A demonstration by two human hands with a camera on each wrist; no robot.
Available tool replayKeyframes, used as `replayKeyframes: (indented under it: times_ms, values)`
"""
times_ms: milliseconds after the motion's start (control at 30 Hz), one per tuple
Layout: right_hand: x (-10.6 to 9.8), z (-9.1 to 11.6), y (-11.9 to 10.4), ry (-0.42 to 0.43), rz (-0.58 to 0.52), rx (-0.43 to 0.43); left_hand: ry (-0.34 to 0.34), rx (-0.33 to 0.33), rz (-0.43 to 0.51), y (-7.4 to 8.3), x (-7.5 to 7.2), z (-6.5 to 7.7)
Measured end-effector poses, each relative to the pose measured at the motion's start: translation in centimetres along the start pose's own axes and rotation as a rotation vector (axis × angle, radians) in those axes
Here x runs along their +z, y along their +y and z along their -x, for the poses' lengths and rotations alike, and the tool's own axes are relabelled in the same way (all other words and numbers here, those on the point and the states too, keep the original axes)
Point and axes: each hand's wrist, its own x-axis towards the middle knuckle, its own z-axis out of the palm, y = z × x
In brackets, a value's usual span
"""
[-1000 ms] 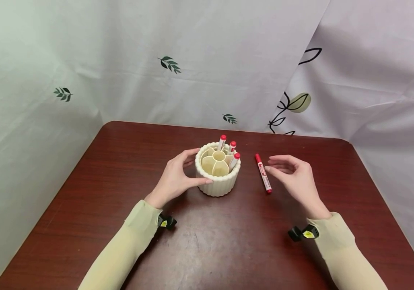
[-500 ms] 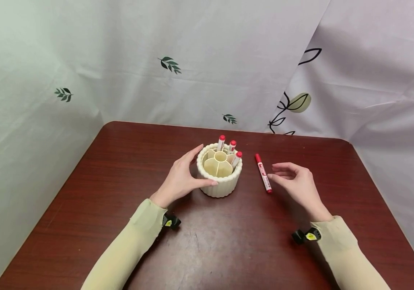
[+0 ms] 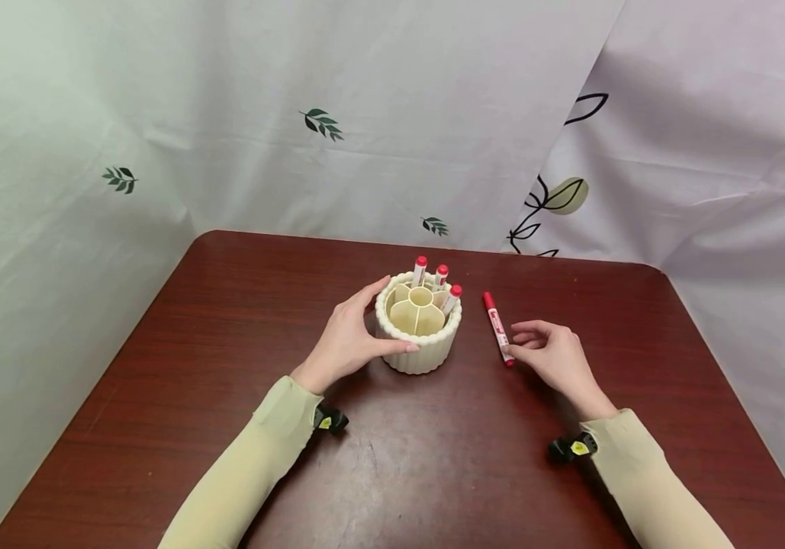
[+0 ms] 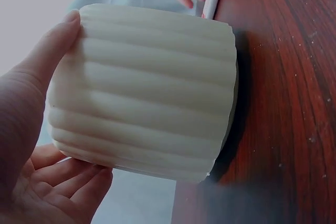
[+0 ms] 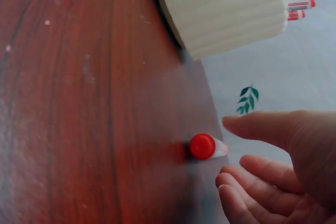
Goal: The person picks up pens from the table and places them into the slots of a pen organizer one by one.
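A cream, fluted pen holder (image 3: 416, 354) with petal-shaped compartments stands on the table, three red-capped markers (image 3: 419, 272) upright in its far and right side. My left hand (image 3: 347, 335) grips it from the left, thumb on the near wall and fingers around the far side, partly hidden. In the left wrist view the thumb and fingers span the holder's wall (image 4: 147, 93). To the right lies another red-and-white marker (image 3: 497, 328). Beside its near end is my right hand (image 3: 557, 354). The right wrist view has its thumb and fingers apart, not around the marker (image 5: 203, 146).
Both things are on a dark red wooden table (image 3: 426, 450). Pale cloth (image 3: 248, 152) with leaf prints hangs behind it and along the sides. A small black device (image 3: 330, 419) is strapped at each wrist.
The left hand and the pen holder have shifted slightly right, and the holder has turned a little. My right hand has moved nearer the marker's near end. The loose marker lies where it was.
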Motion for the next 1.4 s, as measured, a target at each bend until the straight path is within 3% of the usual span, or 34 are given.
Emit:
replayKeyframes:
  times_ms: [233, 467, 867, 1133, 1400]
  values:
    - [0.6, -0.1, -0.2, -0.011, 0.029, 0.038, -0.005, -0.004, -0.006, 0.2, -0.1, 0.1]
    - [0.8, -0.4, -0.5, -0.019, 0.046, 0.017, 0.002, -0.005, -0.001, 0.0, -0.1, 0.0]
    - [0.4, -0.4, -0.3, 0.055, 0.112, 0.033, 0.0, 0.001, 0.008, 0.0, -0.1, -0.1]
    - [-0.2, -0.4, -0.2, 0.121, 0.06, 0.058, 0.0, 0.002, 0.028, -0.1, 0.1, 0.0]
    - [-1.9, -0.9, -1.4, 0.182, -0.047, 0.086, 0.006, -0.006, 0.031, -0.3, 0.1, 0.0]
